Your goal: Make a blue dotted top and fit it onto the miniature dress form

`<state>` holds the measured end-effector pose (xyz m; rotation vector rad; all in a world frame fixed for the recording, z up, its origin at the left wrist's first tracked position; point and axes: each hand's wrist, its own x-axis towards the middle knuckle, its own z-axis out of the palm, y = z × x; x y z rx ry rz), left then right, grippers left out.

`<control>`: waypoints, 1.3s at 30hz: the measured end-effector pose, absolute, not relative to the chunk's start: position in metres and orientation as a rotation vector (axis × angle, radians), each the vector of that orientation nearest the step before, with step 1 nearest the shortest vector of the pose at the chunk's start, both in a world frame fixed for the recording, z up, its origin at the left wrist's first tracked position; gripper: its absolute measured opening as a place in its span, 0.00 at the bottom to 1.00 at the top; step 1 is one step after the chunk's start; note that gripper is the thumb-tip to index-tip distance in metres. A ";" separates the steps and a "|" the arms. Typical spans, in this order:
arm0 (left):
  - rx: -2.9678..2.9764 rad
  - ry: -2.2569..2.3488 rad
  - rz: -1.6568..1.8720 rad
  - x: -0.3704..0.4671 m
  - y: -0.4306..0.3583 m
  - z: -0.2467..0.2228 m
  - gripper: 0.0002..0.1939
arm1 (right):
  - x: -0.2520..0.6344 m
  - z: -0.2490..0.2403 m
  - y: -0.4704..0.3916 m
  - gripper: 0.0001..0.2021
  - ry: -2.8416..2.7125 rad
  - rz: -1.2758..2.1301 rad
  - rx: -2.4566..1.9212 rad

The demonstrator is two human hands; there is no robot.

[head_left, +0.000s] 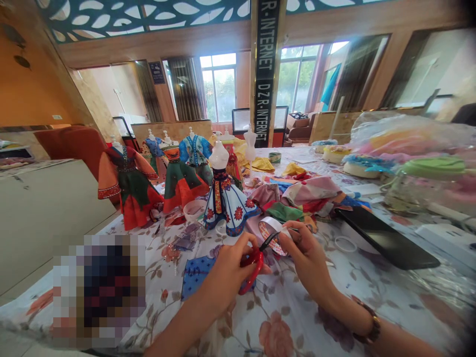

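Observation:
Red-handled scissors [253, 277] are held in my left hand [236, 265], their dark blades pointing up and right toward my other hand. My right hand [303, 250] pinches the end of a roll of tape [272, 233], a white ring with a red-printed inner side, near the blade tips. Whether the blades touch the tape is hard to tell. Under and left of my left hand lies a piece of blue patterned fabric [195, 275]. Just behind the hands stands a small mannequin in a white, blue and red skirt [232, 206].
Several dressed mini mannequins [128, 183] stand at the back left. Piled fabric scraps [308, 196] lie behind my hands. At the right are a black phone [386, 238], a green-lidded jar [409, 186] and a white power strip [449, 243]. A blurred patch covers something at the left.

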<state>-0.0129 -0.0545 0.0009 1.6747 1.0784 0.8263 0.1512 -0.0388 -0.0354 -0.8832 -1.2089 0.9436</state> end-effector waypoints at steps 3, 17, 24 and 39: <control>1.694 1.109 0.788 -0.016 -0.054 0.004 0.09 | 0.151 -0.036 -0.039 0.10 -1.226 0.948 -0.892; 2.018 1.253 0.599 -0.027 -0.060 0.021 0.15 | 0.148 -0.038 -0.040 0.10 -1.292 0.983 -0.913; 2.009 1.330 0.512 -0.031 -0.061 0.021 0.20 | 0.149 -0.040 -0.042 0.10 -1.355 0.966 -0.979; 2.002 1.278 0.513 -0.029 -0.051 0.015 0.16 | 0.150 -0.041 -0.040 0.10 -1.342 0.949 -1.009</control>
